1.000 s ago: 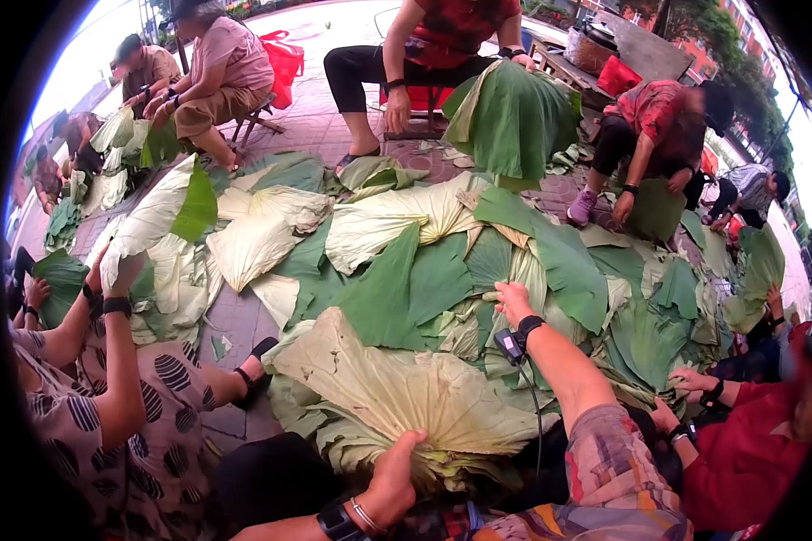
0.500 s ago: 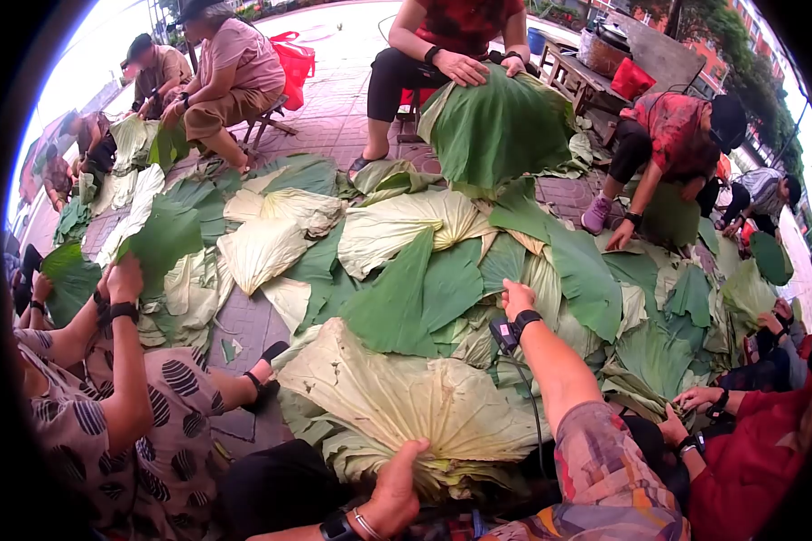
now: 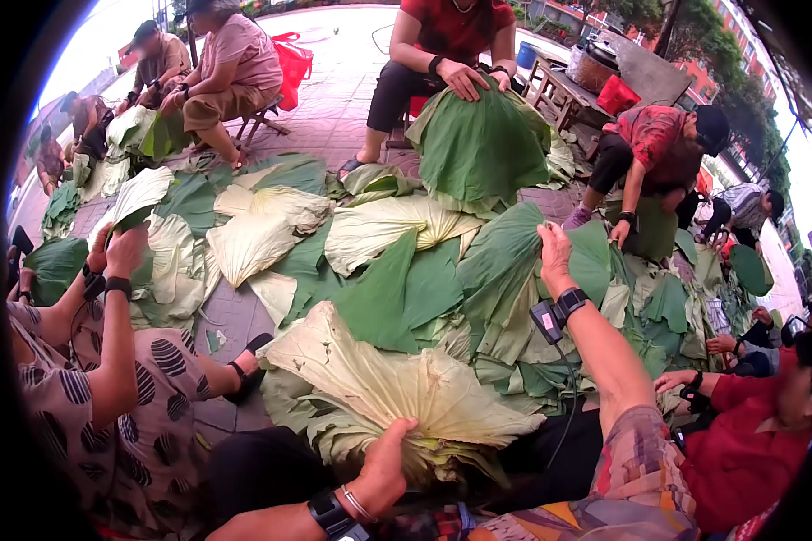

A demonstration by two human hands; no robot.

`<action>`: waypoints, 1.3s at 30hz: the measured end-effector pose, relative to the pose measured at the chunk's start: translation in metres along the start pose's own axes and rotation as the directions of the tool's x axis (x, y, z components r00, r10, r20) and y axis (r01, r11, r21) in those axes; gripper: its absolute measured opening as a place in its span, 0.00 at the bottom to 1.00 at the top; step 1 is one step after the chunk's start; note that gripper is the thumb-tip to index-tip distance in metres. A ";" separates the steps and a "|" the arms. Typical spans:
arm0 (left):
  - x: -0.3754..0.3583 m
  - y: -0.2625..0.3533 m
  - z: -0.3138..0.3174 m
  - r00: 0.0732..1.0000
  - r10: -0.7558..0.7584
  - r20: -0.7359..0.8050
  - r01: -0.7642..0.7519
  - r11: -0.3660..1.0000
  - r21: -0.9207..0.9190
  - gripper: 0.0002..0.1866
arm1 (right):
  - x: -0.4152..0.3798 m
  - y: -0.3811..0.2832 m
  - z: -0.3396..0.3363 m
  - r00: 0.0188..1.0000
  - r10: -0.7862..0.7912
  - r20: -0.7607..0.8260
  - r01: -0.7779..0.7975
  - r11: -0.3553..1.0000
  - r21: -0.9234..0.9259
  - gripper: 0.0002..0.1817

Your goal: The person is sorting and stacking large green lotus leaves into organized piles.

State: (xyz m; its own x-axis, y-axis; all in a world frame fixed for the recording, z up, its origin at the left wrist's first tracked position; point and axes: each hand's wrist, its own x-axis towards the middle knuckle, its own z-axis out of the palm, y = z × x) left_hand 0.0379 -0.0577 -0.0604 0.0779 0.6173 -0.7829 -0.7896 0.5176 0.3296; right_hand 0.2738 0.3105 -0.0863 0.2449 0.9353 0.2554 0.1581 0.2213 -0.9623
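Note:
My right hand (image 3: 555,252), arm stretched forward, pinches the edge of a green lotus leaf (image 3: 505,248) and holds it up off the pile. The leaf hangs in folds to the left of the fingers. Close to my body, my left hand (image 3: 383,464) grips a stack of pale lotus leaves (image 3: 397,383), thumb on top and the other fingers hidden underneath. The top leaf of the stack is yellowish, with ribs fanning out from near my thumb. Other green leaves (image 3: 374,302) and pale leaves (image 3: 383,234) overlap on the ground beyond the stack.
Opposite, a seated person (image 3: 456,77) holds a large bundle of green leaves (image 3: 483,149). A person in patterned clothes (image 3: 140,388) works at my left, another in red (image 3: 740,433) at my right. A wooden bench (image 3: 559,90) with a pot (image 3: 595,65) stands behind.
My right hand has risen and drawn the green leaf up from the pile. My left hand keeps its grip on the pale stack. The view has shifted slightly.

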 end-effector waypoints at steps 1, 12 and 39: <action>-0.001 0.001 0.003 0.999 -0.022 0.027 0.022 1.000 -0.010 0.19 | -0.013 -0.027 0.004 0.991 -0.096 0.089 0.092 0.995 0.049 0.08; -0.006 -0.001 0.010 0.980 0.058 0.190 -0.039 0.994 -0.101 0.11 | -0.253 -0.112 -0.007 0.299 0.062 0.952 0.237 0.962 -0.137 0.16; -0.005 -0.017 -0.003 0.997 -0.065 0.047 0.067 0.997 -0.027 0.16 | -0.237 -0.029 0.004 0.405 0.347 0.846 -0.156 0.938 -0.311 0.17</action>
State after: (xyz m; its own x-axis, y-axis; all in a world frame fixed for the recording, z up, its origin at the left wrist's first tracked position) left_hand 0.0486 -0.0715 -0.0638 0.1579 0.6094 -0.7770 -0.7988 0.5414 0.2623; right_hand 0.2073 0.0835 -0.1189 -0.6549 0.6892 -0.3101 0.4072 -0.0239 -0.9130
